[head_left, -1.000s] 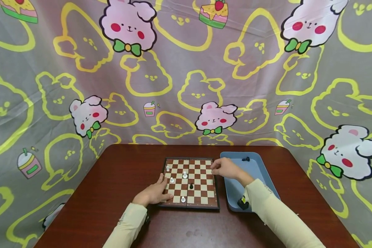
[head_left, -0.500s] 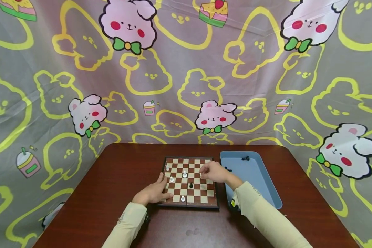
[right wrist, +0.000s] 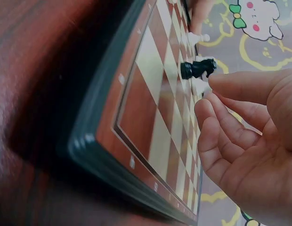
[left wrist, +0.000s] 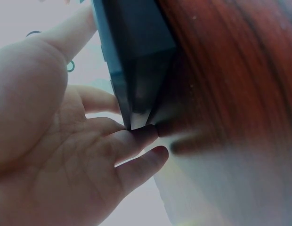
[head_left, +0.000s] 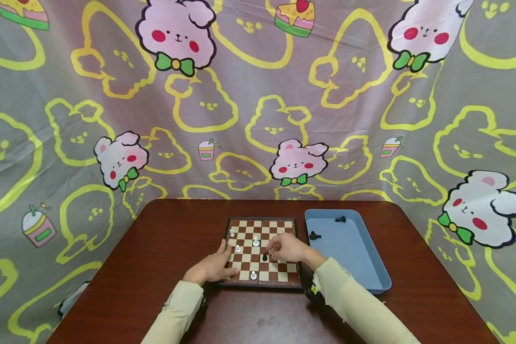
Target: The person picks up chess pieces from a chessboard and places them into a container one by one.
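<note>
A folding chessboard (head_left: pixel 284 276) with brown and cream squares lies on the table. Spread across its left edge, my left hand (head_left: pixel 212 267) has its thumb over the board; in the left wrist view, fingers (left wrist: pixel 141 136) touch the board's dark side (left wrist: pixel 136 42). My right hand (head_left: pixel 289 247) hovers over the board's right half. Its fingertips are loosely bent beside a black knight (right wrist: pixel 198 69), also visible as a small dark piece (head_left: pixel 264 257) in the head view. The thumb tip overlaps the knight's head there; contact is unclear. White pieces, including a taller one (head_left: pixel 256 241), stand on the left half.
A blue tray (head_left: pixel 357 267) stands right of the board, with one black piece (head_left: pixel 340 219) lying near its back and another (head_left: pixel 315 235) by its left wall. A patterned curtain (head_left: pixel 258 110) hangs behind the brown table (head_left: pixel 176 224).
My right hand has moved left and nearer from the tray's edge to the black knight. A black piece by the tray's left wall has come into sight. My left hand has stayed put.
</note>
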`<state>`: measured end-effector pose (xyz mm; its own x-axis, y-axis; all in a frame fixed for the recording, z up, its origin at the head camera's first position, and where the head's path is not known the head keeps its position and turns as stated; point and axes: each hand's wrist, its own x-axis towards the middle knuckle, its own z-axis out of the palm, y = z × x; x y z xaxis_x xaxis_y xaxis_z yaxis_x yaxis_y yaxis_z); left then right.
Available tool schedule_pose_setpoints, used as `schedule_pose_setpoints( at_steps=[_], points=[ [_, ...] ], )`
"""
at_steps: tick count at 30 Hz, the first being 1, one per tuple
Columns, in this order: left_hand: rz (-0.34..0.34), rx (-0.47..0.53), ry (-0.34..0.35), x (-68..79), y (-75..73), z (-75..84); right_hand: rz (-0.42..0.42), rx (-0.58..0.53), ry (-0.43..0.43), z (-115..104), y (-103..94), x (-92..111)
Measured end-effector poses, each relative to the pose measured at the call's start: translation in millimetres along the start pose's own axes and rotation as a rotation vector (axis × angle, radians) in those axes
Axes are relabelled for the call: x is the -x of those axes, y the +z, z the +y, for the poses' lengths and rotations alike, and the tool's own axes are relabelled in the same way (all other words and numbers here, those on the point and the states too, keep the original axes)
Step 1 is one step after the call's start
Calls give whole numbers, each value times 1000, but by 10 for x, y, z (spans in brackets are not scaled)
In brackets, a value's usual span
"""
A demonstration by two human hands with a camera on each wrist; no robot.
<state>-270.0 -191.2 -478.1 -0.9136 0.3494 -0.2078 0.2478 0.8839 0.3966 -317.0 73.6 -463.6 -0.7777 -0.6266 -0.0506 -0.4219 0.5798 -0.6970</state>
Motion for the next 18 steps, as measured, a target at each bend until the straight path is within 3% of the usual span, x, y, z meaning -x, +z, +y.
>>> schedule_pose_setpoints(
  at_steps=[9, 18],
  points=[
    [7, 11, 2, 9, 4, -13, -15, 4, -31, 1, 92, -37],
    [-2, 13, -10, 9, -3, -6, -4, 23, 17, 23, 199, -80]
  ],
)
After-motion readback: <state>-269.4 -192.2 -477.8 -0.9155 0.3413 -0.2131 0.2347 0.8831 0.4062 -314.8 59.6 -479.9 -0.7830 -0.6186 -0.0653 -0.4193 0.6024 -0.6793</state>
